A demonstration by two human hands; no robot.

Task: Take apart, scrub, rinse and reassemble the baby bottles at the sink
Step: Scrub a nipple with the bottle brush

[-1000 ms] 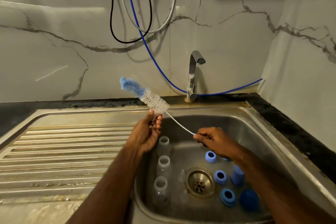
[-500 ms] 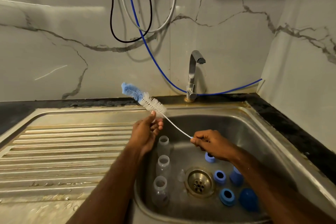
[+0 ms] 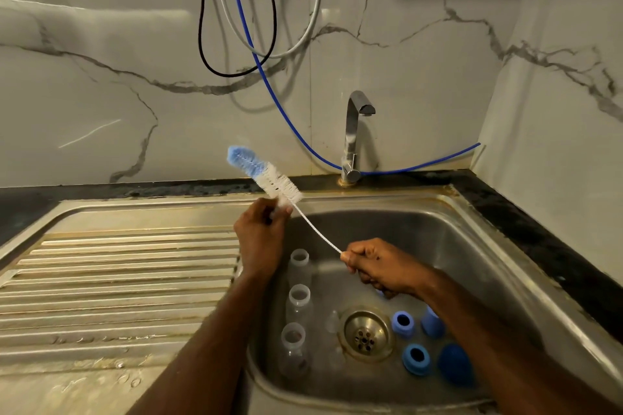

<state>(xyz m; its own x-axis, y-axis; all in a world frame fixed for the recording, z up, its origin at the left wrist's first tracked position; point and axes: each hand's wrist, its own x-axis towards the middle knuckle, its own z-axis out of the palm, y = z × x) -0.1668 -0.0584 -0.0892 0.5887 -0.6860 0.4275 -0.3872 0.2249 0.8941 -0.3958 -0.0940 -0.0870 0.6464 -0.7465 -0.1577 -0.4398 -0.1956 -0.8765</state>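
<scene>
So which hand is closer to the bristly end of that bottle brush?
Left. The left hand pinches the bottle brush just below its bristles; the right hand grips the handle's far end.

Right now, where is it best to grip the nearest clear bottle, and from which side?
Grip the nearest bottle around its body, just below the open neck, coming from above. It stands upright at the basin's left wall, with another bottle close behind it, so the sides are crowded.
</scene>
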